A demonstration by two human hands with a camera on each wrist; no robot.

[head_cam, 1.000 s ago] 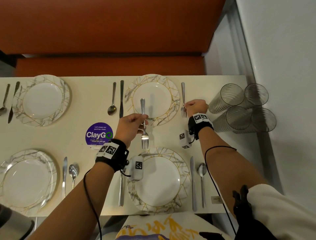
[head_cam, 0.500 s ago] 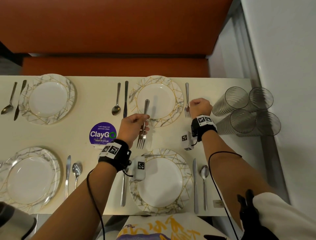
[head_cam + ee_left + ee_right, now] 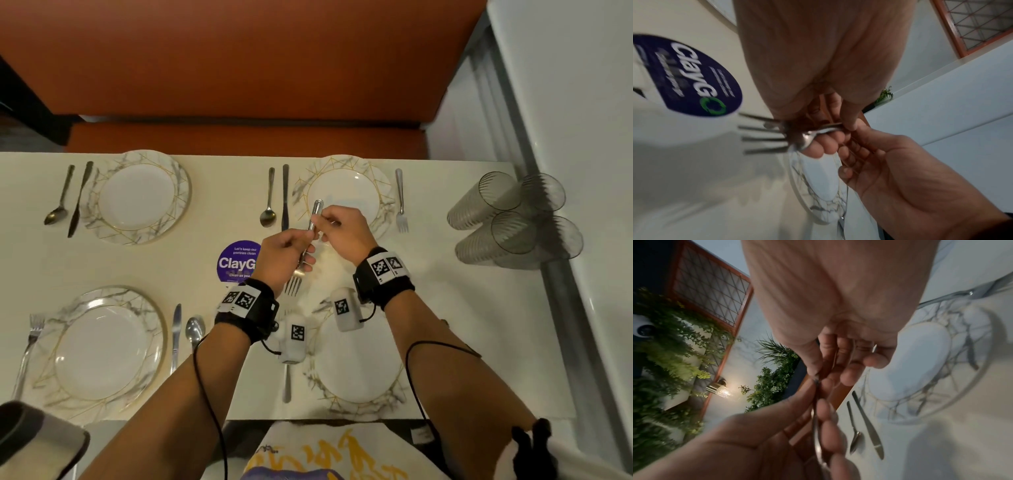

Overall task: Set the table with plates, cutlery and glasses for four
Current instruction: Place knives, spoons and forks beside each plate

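Observation:
A steel fork (image 3: 317,209) hangs above the table between the two right-hand plates, tines (image 3: 764,138) pointing toward me. My left hand (image 3: 305,254) grips its neck and lower handle. My right hand (image 3: 323,224) pinches the upper handle between thumb and fingers (image 3: 816,369). Marbled plates stand at far left (image 3: 137,197), far right (image 3: 383,205), near left (image 3: 102,346) and near right (image 3: 356,377). Clear glasses (image 3: 510,219) lie stacked on their sides at the table's right end.
Another fork (image 3: 400,202) lies right of the far right plate, a spoon (image 3: 269,205) and knife (image 3: 285,192) on its left. Cutlery flanks the other plates; a fork handle (image 3: 287,383) shows under my left wrist. A purple ClayGo sticker (image 3: 236,262) marks the table's middle. An orange bench runs behind.
My right hand left the fork lying beside the far right plate and came left to pinch the handle of the fork in my left hand. The left hand stayed about where it was.

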